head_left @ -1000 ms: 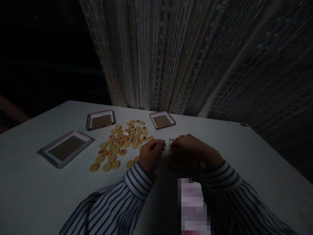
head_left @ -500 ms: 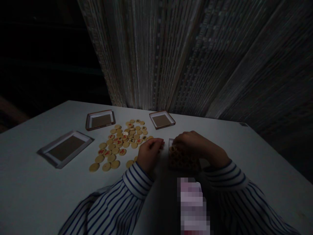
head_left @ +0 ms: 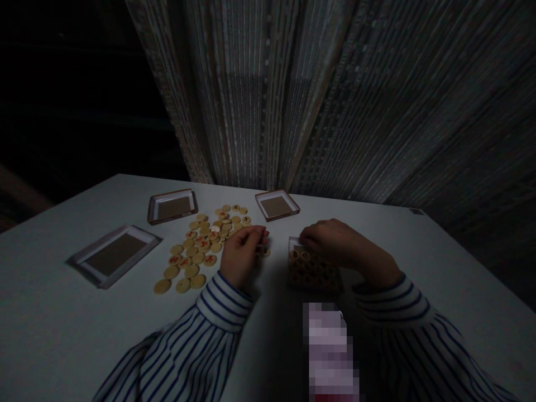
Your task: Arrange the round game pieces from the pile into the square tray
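Round wooden pieces (head_left: pixel 191 271), some marked in red or black, lie loosely on the white table left of centre. My left hand (head_left: pixel 240 254) is at their right edge, its fingers curled; what they hold, if anything, is hidden. One black-marked piece (head_left: pixel 266 252) shows beside its fingertips. Several pieces (head_left: pixel 305 255) sit in rows in a small box (head_left: pixel 292 242) in front of me. My right hand (head_left: pixel 335 243) is over the back right part of this box, fingers bent together and pointing left; their tips are dark and whatever lies between them cannot be made out.
A shallow open tray (head_left: pixel 157 239) lies at the left of the white table (head_left: pixel 419 290). Another tray (head_left: pixel 194 202) stands behind it, and a third (head_left: pixel 296 210) at the back centre. Behind the table hangs a string curtain (head_left: pixel 251 111). A blurred pinkish patch (head_left: pixel 330 352) is at the bottom.
My left hand has moved left over the loose pieces, and a piece now shows beside its fingertips. My right hand has shifted slightly right, showing more of the box's back row.
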`<move>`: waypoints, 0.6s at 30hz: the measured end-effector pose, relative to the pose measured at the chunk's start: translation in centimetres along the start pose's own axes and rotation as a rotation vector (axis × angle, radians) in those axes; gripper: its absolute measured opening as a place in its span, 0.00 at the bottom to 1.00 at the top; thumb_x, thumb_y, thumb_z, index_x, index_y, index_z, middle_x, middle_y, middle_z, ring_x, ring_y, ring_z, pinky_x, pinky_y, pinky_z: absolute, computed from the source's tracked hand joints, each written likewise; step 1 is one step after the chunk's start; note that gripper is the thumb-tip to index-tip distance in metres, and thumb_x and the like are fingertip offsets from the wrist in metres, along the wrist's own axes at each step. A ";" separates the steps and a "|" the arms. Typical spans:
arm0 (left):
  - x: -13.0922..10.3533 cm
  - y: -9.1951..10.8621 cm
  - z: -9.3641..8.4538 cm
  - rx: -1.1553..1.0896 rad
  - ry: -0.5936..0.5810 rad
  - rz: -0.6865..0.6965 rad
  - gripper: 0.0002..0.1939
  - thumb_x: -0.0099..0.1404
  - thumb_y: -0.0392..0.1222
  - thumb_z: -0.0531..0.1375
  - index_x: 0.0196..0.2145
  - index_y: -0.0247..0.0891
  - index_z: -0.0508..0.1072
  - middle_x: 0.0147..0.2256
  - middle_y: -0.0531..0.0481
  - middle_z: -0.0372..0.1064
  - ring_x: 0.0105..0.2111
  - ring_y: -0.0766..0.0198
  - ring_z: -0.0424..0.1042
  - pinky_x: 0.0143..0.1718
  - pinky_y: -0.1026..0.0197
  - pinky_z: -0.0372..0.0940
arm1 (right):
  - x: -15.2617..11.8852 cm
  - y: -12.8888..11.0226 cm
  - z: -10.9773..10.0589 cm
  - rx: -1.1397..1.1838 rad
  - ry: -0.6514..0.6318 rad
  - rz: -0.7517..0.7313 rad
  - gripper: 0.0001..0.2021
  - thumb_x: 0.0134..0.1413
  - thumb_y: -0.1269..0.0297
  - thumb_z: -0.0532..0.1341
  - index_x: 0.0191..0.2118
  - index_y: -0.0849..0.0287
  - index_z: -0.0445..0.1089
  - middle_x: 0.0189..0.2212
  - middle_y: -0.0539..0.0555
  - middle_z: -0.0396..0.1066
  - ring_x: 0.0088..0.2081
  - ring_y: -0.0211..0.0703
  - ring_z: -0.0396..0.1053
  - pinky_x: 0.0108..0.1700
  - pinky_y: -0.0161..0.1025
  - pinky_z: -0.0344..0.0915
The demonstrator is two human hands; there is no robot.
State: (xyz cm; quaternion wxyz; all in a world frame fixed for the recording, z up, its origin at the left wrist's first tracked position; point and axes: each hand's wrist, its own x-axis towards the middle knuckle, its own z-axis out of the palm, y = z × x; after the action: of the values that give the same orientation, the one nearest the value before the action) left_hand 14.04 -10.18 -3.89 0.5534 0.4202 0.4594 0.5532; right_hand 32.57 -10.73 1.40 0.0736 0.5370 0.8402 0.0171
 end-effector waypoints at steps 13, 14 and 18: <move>1.0 0.1 -1.9 0.586 -0.103 0.382 0.10 0.54 0.44 0.58 0.29 0.35 0.73 0.29 0.49 0.72 0.29 0.64 0.69 0.34 0.61 0.64 | -0.2 -0.9 -0.5 -0.025 0.072 -0.014 0.13 0.56 0.64 0.48 0.33 0.59 0.69 0.30 0.54 0.72 0.32 0.42 0.68 0.32 0.37 0.53; 1.1 0.0 -2.1 0.657 -0.122 0.428 0.10 0.55 0.44 0.57 0.30 0.35 0.73 0.30 0.48 0.72 0.30 0.63 0.70 0.35 0.61 0.64 | -0.2 -1.0 -0.5 -0.025 0.077 -0.017 0.13 0.56 0.64 0.48 0.33 0.59 0.69 0.30 0.54 0.72 0.32 0.42 0.68 0.32 0.37 0.53; 1.4 0.0 -2.8 0.934 -0.190 0.562 0.10 0.57 0.42 0.55 0.32 0.36 0.73 0.32 0.47 0.71 0.35 0.60 0.69 0.40 0.57 0.63 | -0.2 -1.0 -0.4 -0.023 0.095 -0.026 0.13 0.56 0.65 0.48 0.32 0.59 0.69 0.30 0.54 0.72 0.32 0.42 0.67 0.31 0.37 0.53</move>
State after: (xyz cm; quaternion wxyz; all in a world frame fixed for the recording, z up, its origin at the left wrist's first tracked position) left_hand 11.30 -8.90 -4.55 0.1785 0.7756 0.4741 0.3767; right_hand 31.72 -11.32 1.76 0.0401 0.5236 0.8495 0.0510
